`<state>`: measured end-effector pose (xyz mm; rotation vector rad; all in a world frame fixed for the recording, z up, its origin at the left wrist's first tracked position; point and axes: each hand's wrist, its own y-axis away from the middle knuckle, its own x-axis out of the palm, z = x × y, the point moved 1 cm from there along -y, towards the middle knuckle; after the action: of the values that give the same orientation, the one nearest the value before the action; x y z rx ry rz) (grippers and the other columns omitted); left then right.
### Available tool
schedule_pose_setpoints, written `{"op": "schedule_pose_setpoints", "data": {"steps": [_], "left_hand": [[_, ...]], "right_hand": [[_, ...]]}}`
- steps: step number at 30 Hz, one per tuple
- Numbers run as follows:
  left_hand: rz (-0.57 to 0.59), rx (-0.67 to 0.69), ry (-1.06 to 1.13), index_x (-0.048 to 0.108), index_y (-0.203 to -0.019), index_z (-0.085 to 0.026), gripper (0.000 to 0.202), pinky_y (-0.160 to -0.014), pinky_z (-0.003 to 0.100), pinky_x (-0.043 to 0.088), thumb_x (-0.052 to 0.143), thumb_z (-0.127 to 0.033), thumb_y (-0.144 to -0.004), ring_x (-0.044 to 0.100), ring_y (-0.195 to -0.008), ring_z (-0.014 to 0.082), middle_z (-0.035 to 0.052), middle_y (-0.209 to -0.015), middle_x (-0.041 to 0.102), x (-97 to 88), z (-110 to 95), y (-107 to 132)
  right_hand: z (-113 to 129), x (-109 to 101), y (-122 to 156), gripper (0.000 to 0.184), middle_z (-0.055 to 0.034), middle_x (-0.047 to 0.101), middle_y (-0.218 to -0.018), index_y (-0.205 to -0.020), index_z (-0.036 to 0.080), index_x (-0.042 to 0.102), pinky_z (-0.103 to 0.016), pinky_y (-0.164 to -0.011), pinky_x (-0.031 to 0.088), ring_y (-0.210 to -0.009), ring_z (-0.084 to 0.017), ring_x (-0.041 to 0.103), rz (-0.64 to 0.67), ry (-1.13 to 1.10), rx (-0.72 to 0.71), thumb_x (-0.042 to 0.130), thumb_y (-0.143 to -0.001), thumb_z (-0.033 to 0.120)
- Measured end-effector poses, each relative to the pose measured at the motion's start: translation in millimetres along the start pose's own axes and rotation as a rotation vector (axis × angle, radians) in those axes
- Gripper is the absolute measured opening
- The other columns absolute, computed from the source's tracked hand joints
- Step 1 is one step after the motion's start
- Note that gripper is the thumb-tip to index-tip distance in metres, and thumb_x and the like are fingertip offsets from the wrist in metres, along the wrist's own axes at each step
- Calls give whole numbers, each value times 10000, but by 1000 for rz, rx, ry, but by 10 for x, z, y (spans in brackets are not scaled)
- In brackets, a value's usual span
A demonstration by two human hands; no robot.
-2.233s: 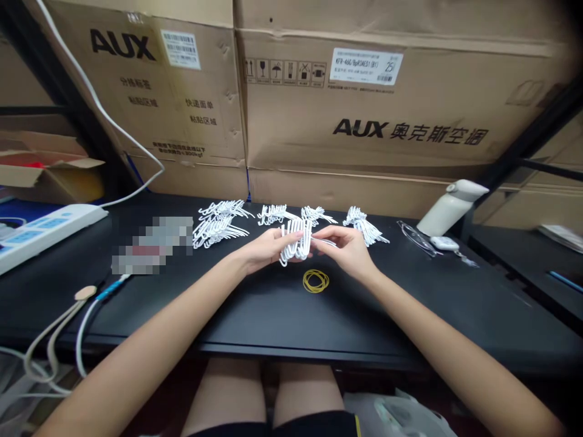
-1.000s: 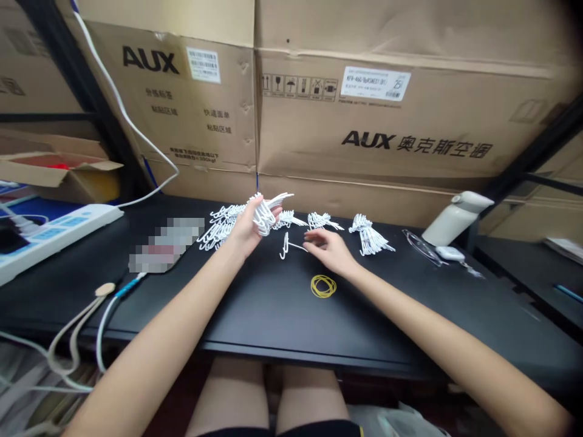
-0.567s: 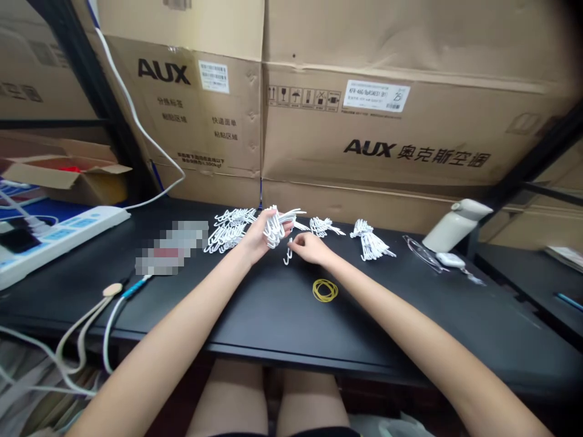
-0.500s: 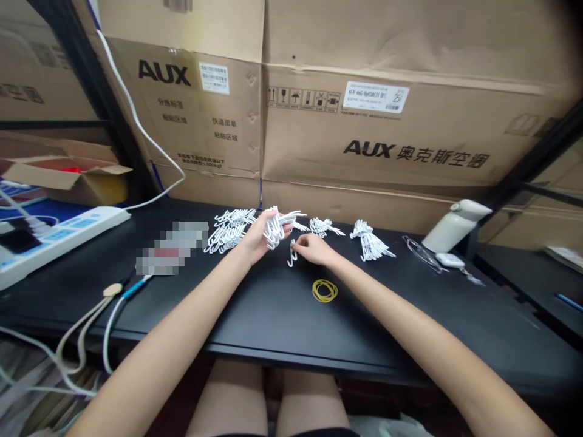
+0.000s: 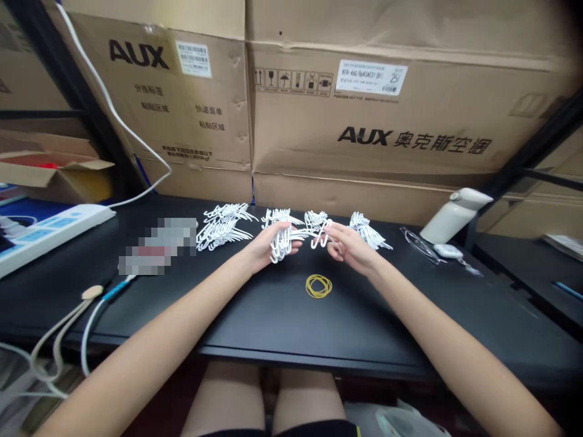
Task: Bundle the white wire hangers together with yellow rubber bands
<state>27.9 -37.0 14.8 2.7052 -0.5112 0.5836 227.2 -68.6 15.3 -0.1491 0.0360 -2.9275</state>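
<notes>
My left hand [image 5: 269, 244] is closed around a bunch of white wire hooks [image 5: 280, 245], their bent ends hanging below the fingers and their stems pointing right. Close beside it, my right hand [image 5: 350, 246] pinches white hooks [image 5: 319, 241] by the fingertips; how many is unclear. Behind the hands lie more hook bundles: a pile [image 5: 223, 227] to the left, a bundle [image 5: 276, 216] behind my left hand, a smaller bundle [image 5: 315, 220] partly hidden by the held hooks, and a fanned bundle [image 5: 367, 232] to the right. Yellow rubber bands [image 5: 319, 286] lie in front of my hands.
The black table [image 5: 273, 321] backs onto large cardboard boxes [image 5: 291, 152]. A white bottle [image 5: 455, 215], glasses [image 5: 421, 246] and a small white case [image 5: 447, 251] are at right. A power strip [image 5: 54, 237], blurred item [image 5: 159, 246] and cables [image 5: 88, 340] are at left.
My right hand has risen and moved right, its hook now level with the bunch in my left hand. The left hand has shifted slightly right and nearer. The view has shifted a little.
</notes>
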Motion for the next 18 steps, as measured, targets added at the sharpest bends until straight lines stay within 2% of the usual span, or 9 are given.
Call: {"op": "schedule_pose_setpoints", "data": {"steps": [2, 6, 10, 18], "left_hand": [[16, 11, -38, 616, -825, -132, 127, -580, 256, 566, 570, -250, -817, 669, -559, 153, 58, -672, 697, 8, 26, -6], [82, 24, -114, 626, -810, -120, 152, -562, 248, 562, 581, -265, -805, 668, -550, 156, 71, -673, 700, 22, 51, 3], [167, 9, -150, 638, -799, -114, 159, -552, 248, 560, 580, -263, -800, 662, -540, 154, 68, -651, 694, 46, 61, 26], [168, 15, -156, 638, -806, -110, 164, -534, 247, 557, 572, -261, -804, 660, -532, 157, 72, -646, 688, 62, 50, 43]], "right_hand": [[32, -42, 12, 326, -13, 671, -759, -820, 176, 544, -163, -323, 244, -367, -26, 416, 2, 60, 9, 683, -730, 457], [32, -39, 36, 334, -10, 654, -679, -792, 154, 596, -177, -360, 341, -398, -48, 477, 3, 181, -6, 701, -710, 460], [5, 62, 64, 323, 2, 642, -630, -759, 155, 604, -187, -400, 407, -416, -62, 504, 55, 144, -4, 689, -720, 465], [-2, 62, 79, 283, -23, 672, -696, -811, 161, 625, -194, -445, 448, -474, -76, 530, 129, 65, 4, 663, -760, 437]]}}
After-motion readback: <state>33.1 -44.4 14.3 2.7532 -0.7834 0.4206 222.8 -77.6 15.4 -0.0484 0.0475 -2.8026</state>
